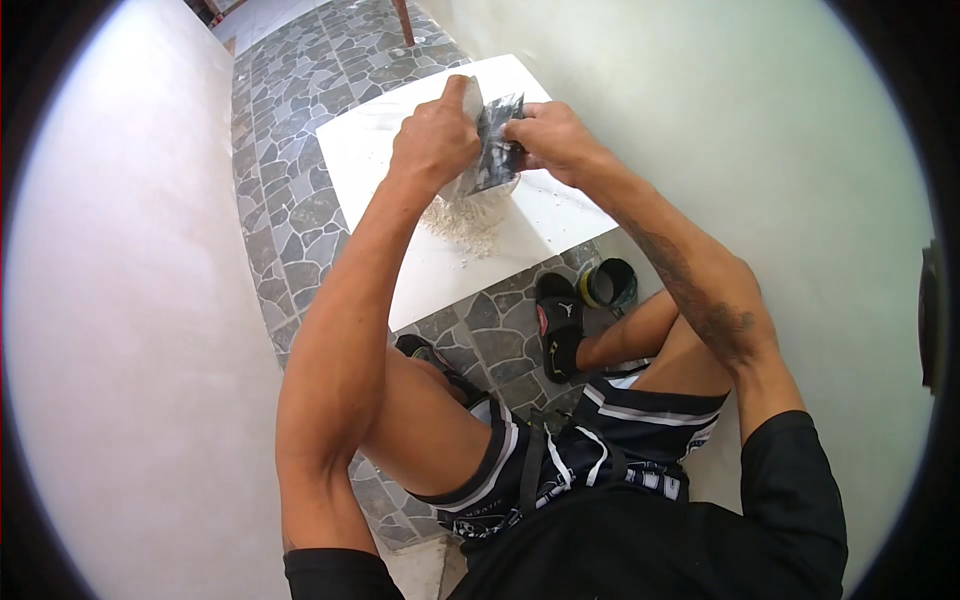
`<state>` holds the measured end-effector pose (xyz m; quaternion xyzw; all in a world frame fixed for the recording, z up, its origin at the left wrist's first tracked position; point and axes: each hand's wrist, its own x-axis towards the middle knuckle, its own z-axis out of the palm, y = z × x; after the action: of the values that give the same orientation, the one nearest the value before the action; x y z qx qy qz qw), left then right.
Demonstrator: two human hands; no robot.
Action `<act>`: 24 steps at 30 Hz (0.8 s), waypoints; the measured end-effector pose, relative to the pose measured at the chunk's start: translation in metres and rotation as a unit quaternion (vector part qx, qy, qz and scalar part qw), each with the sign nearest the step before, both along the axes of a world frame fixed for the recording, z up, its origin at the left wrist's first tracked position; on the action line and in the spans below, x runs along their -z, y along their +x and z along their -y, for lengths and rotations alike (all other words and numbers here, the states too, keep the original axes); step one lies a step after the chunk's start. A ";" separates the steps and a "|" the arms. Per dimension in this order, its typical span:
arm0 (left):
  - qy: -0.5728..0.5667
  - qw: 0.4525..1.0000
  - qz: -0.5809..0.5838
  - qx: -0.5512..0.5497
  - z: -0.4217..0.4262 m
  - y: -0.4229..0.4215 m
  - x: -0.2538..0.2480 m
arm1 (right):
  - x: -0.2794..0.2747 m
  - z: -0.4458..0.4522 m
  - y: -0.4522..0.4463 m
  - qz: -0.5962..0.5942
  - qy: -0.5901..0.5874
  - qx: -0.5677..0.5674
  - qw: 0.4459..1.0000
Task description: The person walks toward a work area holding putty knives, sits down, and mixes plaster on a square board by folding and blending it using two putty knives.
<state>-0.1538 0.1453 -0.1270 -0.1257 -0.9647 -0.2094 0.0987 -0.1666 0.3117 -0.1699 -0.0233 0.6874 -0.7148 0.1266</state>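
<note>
My left hand (437, 140) is closed around the left side of a pale grey-white block (472, 100), held above the white board. My right hand (557, 143) pinches the right edge of a dark, shiny, crinkled piece (496, 148) that lies against the block. Whether that piece is a plastic wrapper or a sheet of another material I cannot tell. Beneath both hands, whitish crumbs and flakes (465, 226) lie heaped on the board. The far side of the block is hidden.
The white board (370, 150) rests low in front of my knees. A dark open can (608, 284) stands by my slippered foot (560, 325) on the stone-patterned floor (290, 130). Pale walls rise close on the left and right. A brown leg (403, 22) stands at the back.
</note>
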 end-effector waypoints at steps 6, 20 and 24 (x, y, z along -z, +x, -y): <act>-0.018 0.999 0.021 -0.023 0.007 -0.003 0.002 | 0.014 -0.053 0.029 0.060 -0.011 0.037 0.997; 0.100 0.994 -0.038 -0.023 0.031 0.004 -0.021 | 0.081 -0.008 0.044 0.187 -0.097 0.124 0.970; 0.107 0.994 -0.014 -0.032 0.034 0.009 -0.030 | 0.064 0.000 0.037 0.163 -0.070 0.117 0.977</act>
<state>-0.1453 0.1111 -0.0974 -0.0860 -0.9389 -0.3060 0.1318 -0.1297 0.3115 -0.2338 0.1651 0.6035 -0.7654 0.1505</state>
